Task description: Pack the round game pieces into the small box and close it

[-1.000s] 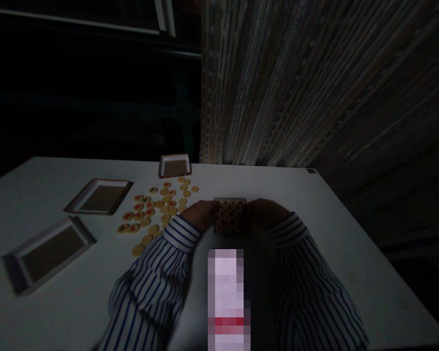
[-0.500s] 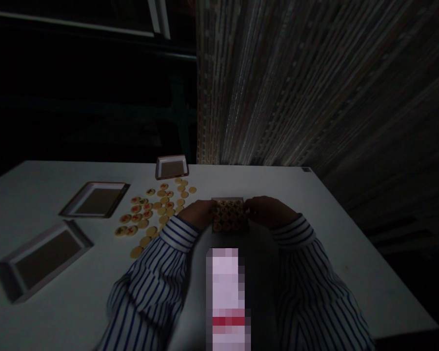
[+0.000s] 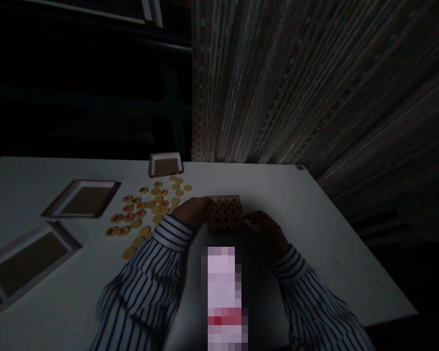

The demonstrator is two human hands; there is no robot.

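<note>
A small box (image 3: 225,197) sits on the table in front of me, filled with rows of round Chinese chess pieces (image 3: 225,214). My left hand (image 3: 192,212) is closed on the box's left side, its fingertips partly hidden. My right hand (image 3: 267,229) has its fingers drawn together against the box's right edge, near the front corner; dim light blurs the fingertips. Left of my left hand lies a loose spread of Chinese chess pieces (image 3: 129,217), some with red or dark characters up, others plain side up.
On the white table (image 3: 314,253) stand a small tray-like lid (image 3: 166,174) at the back, a larger one (image 3: 95,181) at left, and an open box part (image 3: 64,231) at front left. Beyond the back edge hangs a striped curtain (image 3: 263,87).
My right hand has slid down along the box's right side toward its front corner. My left hand stays at the left side. The whole view has shifted slightly.
</note>
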